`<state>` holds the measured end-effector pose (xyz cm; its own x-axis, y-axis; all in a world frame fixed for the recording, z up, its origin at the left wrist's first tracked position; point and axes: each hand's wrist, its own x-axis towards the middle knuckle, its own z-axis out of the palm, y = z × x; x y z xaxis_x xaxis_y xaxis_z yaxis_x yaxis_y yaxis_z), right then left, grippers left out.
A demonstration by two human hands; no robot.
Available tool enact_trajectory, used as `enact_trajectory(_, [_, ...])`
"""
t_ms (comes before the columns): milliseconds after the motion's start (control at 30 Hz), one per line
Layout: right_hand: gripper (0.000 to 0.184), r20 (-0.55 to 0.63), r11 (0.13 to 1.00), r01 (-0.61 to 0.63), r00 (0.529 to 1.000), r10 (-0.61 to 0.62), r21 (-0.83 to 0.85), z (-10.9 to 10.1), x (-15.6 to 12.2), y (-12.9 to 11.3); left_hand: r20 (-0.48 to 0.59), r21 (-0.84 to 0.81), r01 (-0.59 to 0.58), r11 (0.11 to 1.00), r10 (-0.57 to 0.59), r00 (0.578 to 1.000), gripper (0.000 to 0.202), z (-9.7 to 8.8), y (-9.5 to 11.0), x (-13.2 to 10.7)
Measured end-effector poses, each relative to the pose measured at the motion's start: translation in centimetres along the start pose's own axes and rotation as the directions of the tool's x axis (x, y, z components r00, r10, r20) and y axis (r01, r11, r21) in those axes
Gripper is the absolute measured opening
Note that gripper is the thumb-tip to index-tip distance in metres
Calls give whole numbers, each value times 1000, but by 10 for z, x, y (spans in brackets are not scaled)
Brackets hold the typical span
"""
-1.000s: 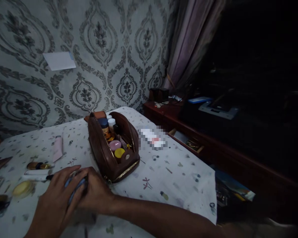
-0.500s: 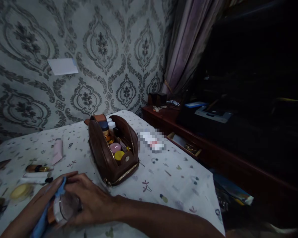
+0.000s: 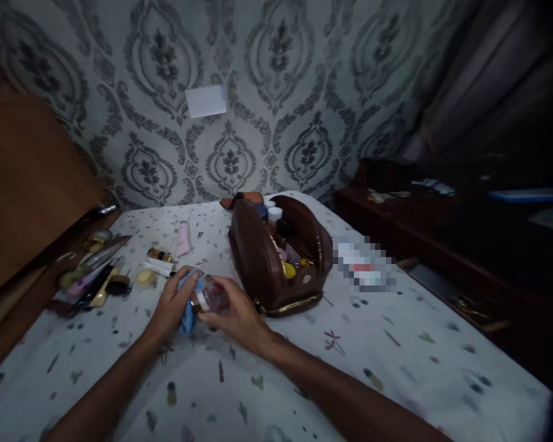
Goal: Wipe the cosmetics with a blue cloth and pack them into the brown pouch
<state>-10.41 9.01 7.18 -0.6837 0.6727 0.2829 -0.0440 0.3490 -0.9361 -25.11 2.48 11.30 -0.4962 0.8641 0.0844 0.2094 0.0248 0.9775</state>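
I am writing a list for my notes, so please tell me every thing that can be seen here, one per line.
pouch: one, brown, open, middle of the table, small jars inside
tablecloth: one, white with small prints, covers the table
tube: one, pink, left of the pouch
round jar: one, yellow, beside the brushes
brushes: several, mixed colours, left table edge
paper: one, white, on the patterned wall
sideboard: one, dark wood, right of the table
cloth: one, blue, in the left hand
bottle: one, clear, in the right hand
left hand: grips the cloth
right hand: grips the bottle
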Motion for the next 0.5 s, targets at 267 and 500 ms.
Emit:
enact_trajectory(267, [83, 122, 993, -32, 992, 18, 110, -1, 1, 5, 40, 90, -104, 990, 101, 994, 28, -4, 0, -8])
enact_trajectory(500, [85, 229, 978, 37, 970, -84, 206, 0, 0, 15, 26, -99, 49, 994, -46, 999, 33, -8, -5, -5])
